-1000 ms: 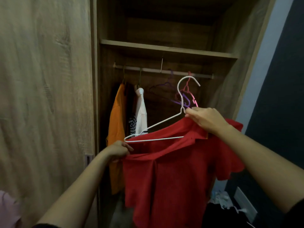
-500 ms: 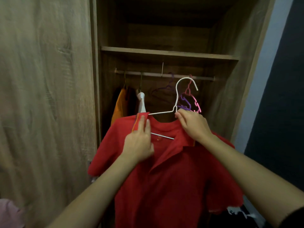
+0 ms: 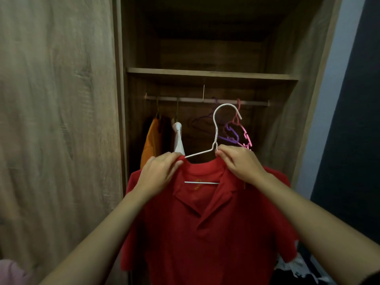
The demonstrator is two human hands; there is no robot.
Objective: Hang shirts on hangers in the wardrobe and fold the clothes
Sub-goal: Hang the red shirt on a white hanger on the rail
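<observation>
Slippage of the red shirt point(image 3: 205, 233) off the white wire hanger point(image 3: 216, 138) is judged the main risk from here: the garment is draped over thin, smooth wire, and the left shoulder seam is only being seated by the left hand point(image 3: 158, 173), which is pinched on the collar edge where the hanger's left arm enters the neck. If that pinch is released before the shoulder sits fully over the wire, the shirt may slide down on that side and drop. The right hand point(image 3: 240, 165) is closed on the hanger at the base of its neck, together with the fabric there, so the two hands are held apart at either side of the collar. A second hazard is judged to lie at the rod point(image 3: 205, 99), where the purple hangers point(image 3: 228, 132) and pink hangers point(image 3: 244, 136) hang just behind the white hook; the hook could catch on them instead of the rod. The shirt is held up in front of the open wardrobe point(image 3: 283, 120), below the rod, its front facing the camera and its collar open. Its long axis runs vertically, collar uppermost, while the hanger's bar lies roughly level and its hook opens to the right.
</observation>
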